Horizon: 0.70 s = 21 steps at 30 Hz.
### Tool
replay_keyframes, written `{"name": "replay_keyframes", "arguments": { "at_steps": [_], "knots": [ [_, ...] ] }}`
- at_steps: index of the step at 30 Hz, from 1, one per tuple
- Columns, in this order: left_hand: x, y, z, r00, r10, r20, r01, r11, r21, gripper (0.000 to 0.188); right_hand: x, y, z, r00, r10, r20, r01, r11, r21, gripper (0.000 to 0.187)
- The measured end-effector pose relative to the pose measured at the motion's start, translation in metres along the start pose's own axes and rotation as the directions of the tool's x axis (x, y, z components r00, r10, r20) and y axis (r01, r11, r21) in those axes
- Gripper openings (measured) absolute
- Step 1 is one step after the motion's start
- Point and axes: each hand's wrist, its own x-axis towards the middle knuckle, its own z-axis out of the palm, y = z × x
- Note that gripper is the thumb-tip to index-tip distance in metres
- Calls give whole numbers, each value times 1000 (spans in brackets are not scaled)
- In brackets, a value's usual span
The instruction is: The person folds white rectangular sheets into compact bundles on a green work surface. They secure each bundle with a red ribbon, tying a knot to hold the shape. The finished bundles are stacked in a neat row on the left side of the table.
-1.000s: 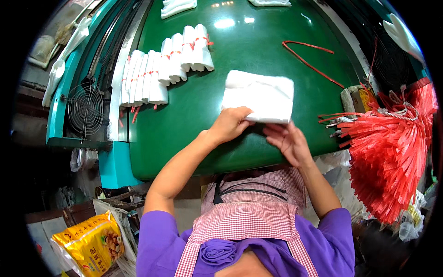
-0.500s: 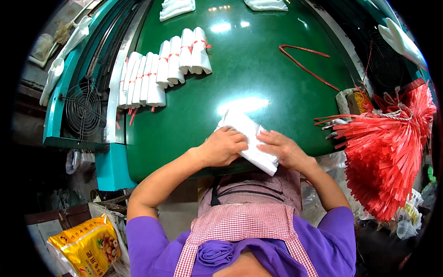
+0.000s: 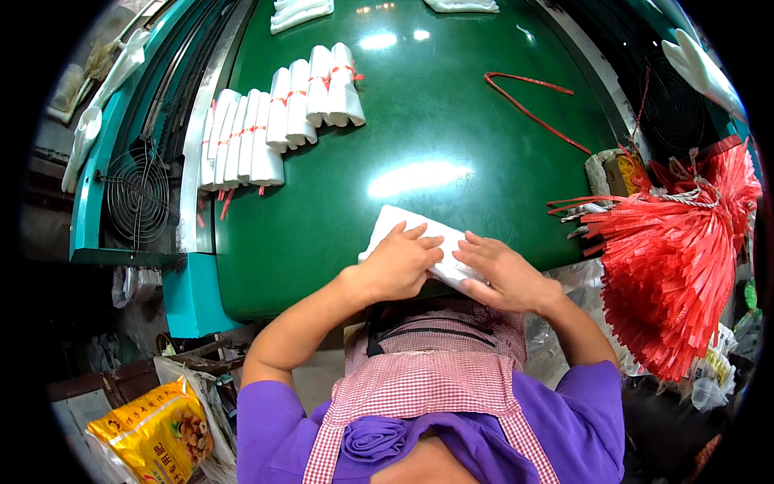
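A folded bundle of thin white plastic bags (image 3: 390,223) lies slantwise at the near edge of the green table. Over its left part rests my left hand (image 3: 401,263), fingers spread on the plastic. My right hand (image 3: 506,276) lies on the bundle's right end, fingers stretched out and slightly apart. Both palms and fingers cover much of the bundle. To the left, several white rolls of bags (image 3: 297,103) tied with red strips lie side by side in a stepped row.
One loose red strip (image 3: 528,85) lies bent on the table (image 3: 451,121). A big bunch of red strips (image 3: 661,274) hangs at the right edge. Further white stacks (image 3: 302,12) sit at the far end. A wire-guarded fan (image 3: 139,194) stands left; a yellow bag (image 3: 153,431) is lower left.
The bundle has turned flatter and lies wider under my hands. My left hand's fingers have spread out over it, and my right hand has shifted slightly toward me and to the right.
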Motion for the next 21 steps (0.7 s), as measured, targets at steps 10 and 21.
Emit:
{"name": "replay_keyframes", "arguments": {
  "at_steps": [10, 21],
  "knots": [
    [-29, 2, -10, 988, -122, -90, 101, 974, -202, 35, 6, -2, 21, 979, 49, -200, -93, 971, -221, 30],
    [13, -35, 8, 921, -198, -336, 270, 946, 182, 15, 44, 39, 30, 867, 327, -376, -350, 937, 8, 25]
  ]
}}
